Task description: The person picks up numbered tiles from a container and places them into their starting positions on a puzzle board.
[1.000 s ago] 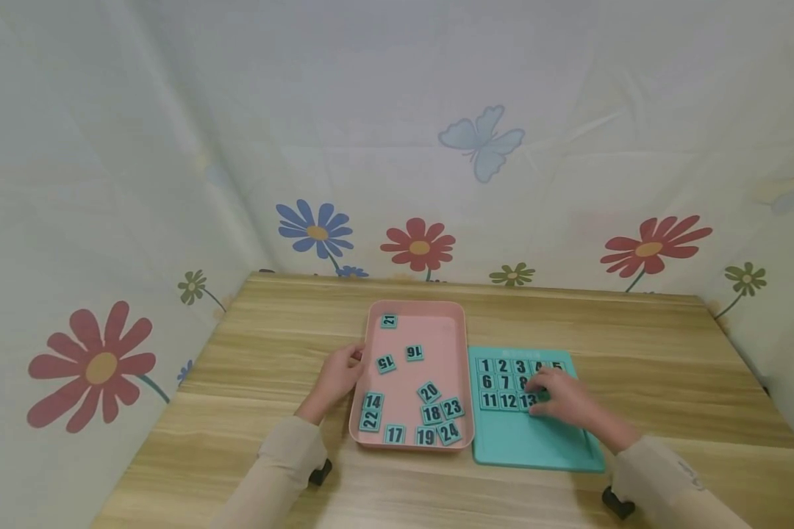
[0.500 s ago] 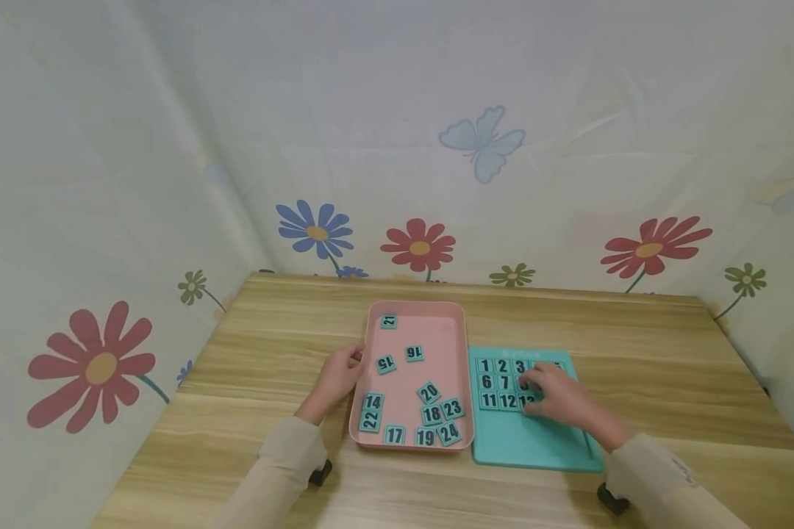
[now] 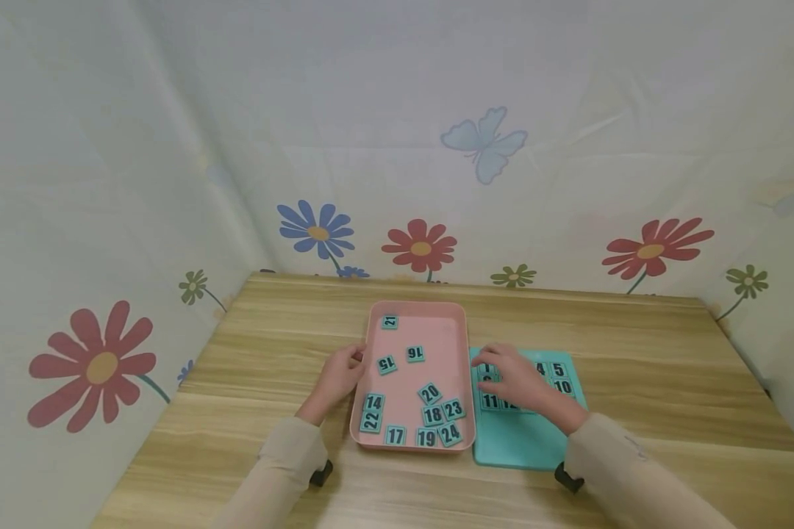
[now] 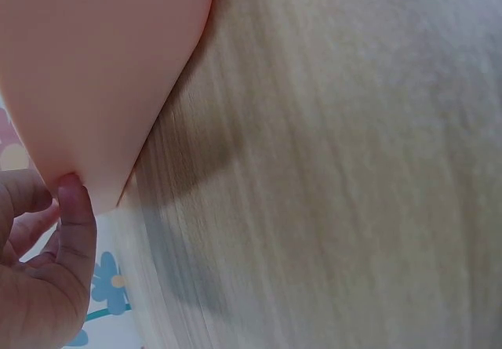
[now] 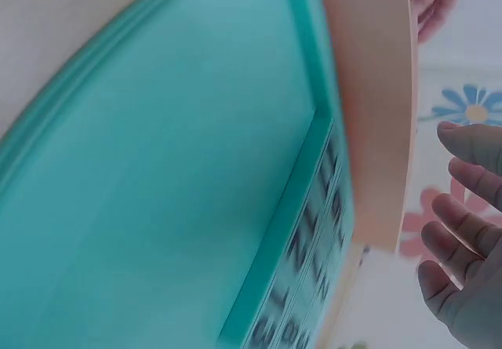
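A pink tray [image 3: 410, 382] holds several loose teal number tiles, among them 14 [image 3: 373, 402], 15 [image 3: 387, 364], 16 [image 3: 415, 353] and 20 [image 3: 429, 393]. My left hand [image 3: 340, 373] pinches the tray's left rim; in the left wrist view its thumb [image 4: 74, 196] lies against the outer wall. To the tray's right is a teal number board [image 3: 523, 444], its upper rows filled with tiles and its lower part bare. Over the board's left side hovers my right hand [image 3: 512, 375], fingers spread with nothing between them, covering part of the tiles. Tiles 5 [image 3: 559, 369] and 10 [image 3: 562, 386] show beside it.
The wooden table [image 3: 291, 316] carries both tray and board, which stand side by side. A curtain [image 3: 397, 110] with printed flowers and a butterfly hangs behind and along the left. Black straps [image 3: 320, 473] sit at the sleeve cuffs.
My right hand has left the area around tile 13 and moved left across the board towards the tray, uncovering tiles 5 and 10. My left hand stays at the tray's rim.
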The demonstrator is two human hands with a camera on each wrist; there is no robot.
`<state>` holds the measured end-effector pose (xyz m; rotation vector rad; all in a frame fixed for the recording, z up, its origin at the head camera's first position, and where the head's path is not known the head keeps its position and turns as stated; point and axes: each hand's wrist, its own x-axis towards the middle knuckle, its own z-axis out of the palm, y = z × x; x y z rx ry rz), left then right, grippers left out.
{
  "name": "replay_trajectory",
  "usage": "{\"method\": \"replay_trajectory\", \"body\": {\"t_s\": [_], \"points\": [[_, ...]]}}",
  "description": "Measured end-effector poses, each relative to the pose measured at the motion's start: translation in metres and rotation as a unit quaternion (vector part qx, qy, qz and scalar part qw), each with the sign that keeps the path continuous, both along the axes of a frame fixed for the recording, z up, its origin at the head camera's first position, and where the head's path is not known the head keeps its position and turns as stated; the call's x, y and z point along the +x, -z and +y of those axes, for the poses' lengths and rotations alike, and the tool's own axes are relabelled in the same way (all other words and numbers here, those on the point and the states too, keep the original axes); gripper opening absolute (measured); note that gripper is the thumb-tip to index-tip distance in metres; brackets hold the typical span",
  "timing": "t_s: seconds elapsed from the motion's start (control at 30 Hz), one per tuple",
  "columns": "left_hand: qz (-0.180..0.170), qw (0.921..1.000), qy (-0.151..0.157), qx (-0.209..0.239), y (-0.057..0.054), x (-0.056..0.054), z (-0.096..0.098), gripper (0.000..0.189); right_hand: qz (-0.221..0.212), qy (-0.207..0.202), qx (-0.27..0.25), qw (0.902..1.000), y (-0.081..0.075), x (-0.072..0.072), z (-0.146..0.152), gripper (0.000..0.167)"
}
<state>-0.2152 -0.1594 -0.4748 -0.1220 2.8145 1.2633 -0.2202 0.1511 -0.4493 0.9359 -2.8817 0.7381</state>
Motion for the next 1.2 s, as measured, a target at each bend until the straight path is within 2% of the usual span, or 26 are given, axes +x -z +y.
{"method": "replay_trajectory", "body": {"t_s": [0.23,0.5,0.77,0.97,1.2], "points": [[0.003,1.0,0.003,0.003,0.0,0.0,-0.001,0.038,-0.017,-0.05,-0.011,0.9985,0.006,0.002,-0.039,0.027],[0.004,1.0,0.005,0.002,0.001,-0.001,-0.001,0.038,0.005,-0.119,0.011,0.9928,0.015,0.013,-0.078,0.029],[0.007,1.0,0.006,0.0,0.001,0.0,-0.001,0.038,-0.008,-0.138,0.066,0.9882,0.022,0.022,-0.107,0.035],[0.011,0.9999,0.009,0.007,-0.001,0.001,-0.002,0.038,0.02,-0.159,0.07,0.9846,0.033,0.023,-0.123,0.036],[0.005,0.9999,0.01,0.006,-0.003,0.001,-0.001,0.039,0.019,-0.146,0.095,0.9845,0.043,0.022,-0.132,0.036]]}}
